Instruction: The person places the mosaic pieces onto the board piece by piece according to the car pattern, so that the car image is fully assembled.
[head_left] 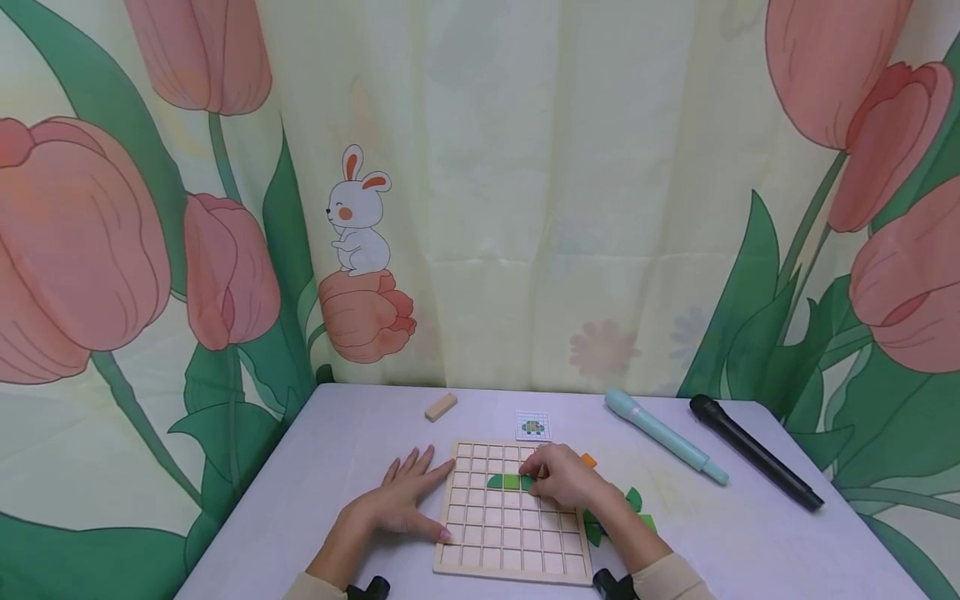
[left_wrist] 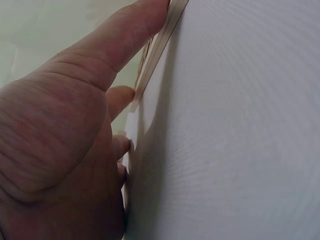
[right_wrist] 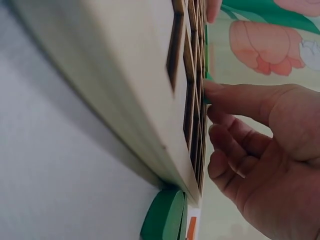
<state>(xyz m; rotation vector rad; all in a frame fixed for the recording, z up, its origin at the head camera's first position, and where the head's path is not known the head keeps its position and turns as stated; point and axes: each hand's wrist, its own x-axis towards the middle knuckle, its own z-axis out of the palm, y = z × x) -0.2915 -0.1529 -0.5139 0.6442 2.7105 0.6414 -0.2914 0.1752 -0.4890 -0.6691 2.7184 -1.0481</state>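
Note:
A wooden grid board [head_left: 513, 533] lies flat on the table. In one of its upper rows sit a dark green rounded piece [head_left: 495, 481] and, right beside it, a light green square piece [head_left: 512, 482]. My right hand [head_left: 562, 477] pinches another dark green piece [head_left: 527, 482] at the right end of that row; the fingers partly cover it. With fingers spread, my left hand [head_left: 401, 500] rests at the board's left side, thumb and index fingertip on its frame. The left wrist view shows that thumb [left_wrist: 135, 30] against the wooden edge.
Several green pieces [head_left: 633, 500] lie right of the board, partly behind the right forearm, with an orange piece [head_left: 589, 460] above them. Behind the board are a small pattern card [head_left: 533, 427] and a wooden block [head_left: 441, 407]. A mint microphone-shaped stick [head_left: 663, 435] and a black microphone [head_left: 753, 450] lie at right.

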